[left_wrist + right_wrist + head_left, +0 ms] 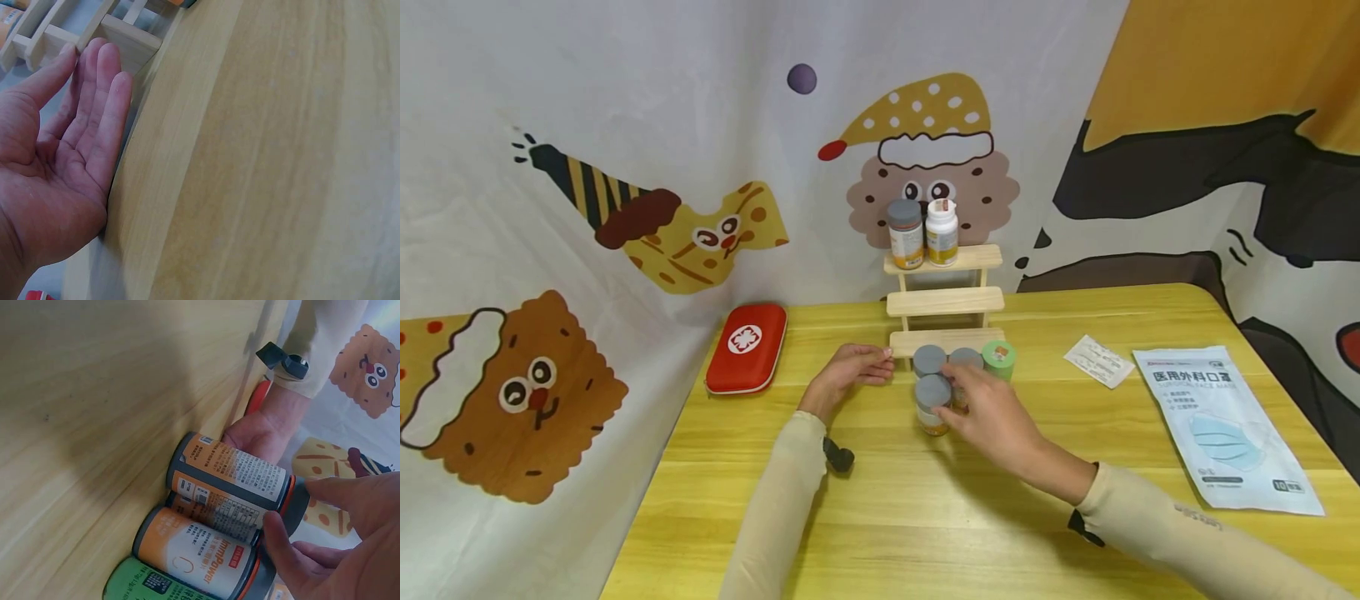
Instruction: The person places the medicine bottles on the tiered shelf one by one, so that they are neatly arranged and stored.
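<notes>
My left hand [856, 365] is at the left end of a small three-step wooden shelf [946, 340], the end of its lowest plank between thumb and fingertips. My right hand [1000, 415] pinches a grey-capped supplement bottle [932, 417] near its cap. In the right wrist view this bottle [228, 472] has an orange and white label. Close behind it stand two more grey-capped bottles [929, 360], one partly hidden by my right fingers. A green-lidded container [999, 357] stands at their right. All of these are in front of the lowest step.
The top step holds a grey-capped bottle [906, 237] and a white bottle [942, 233]. A red first-aid case [748, 350] lies at the left. On the right are a small white packet [1099, 361] and a surgical mask pack [1228, 433]. A printed curtain [715, 75] hangs behind the table.
</notes>
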A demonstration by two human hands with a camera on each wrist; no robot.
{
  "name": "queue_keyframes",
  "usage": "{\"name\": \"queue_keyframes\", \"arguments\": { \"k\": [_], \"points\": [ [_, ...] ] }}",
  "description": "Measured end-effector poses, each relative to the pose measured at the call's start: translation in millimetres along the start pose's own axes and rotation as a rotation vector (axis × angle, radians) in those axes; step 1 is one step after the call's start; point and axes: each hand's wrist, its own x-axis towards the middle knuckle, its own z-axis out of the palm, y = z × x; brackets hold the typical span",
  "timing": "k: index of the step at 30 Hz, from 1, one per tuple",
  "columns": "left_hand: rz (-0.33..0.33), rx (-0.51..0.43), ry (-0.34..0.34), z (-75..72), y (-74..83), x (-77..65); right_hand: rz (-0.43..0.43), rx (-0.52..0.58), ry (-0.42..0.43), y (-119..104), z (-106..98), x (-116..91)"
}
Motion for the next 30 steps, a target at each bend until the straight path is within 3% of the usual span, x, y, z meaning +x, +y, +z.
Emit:
{"name": "queue_keyframes", "arguments": {
  "k": [10, 16, 30],
  "points": [
    [0.005, 0.000, -0.008, -0.5, -0.4, -0.1, -0.029, -0.136, 0.007, -1.7, 9.8, -2.1],
    [0.001, 0.006, -0.005, -1.2, 0.0, -0.1, -0.061, -0.158, 0.040, -0.4, 13.7, -4.8],
    [-0.006, 0.019, 0.001, -1.2, -1.1, 1.3, -0.004, 0.054, -0.043, -2.9, 14.1, -10.3]
  ]
}}
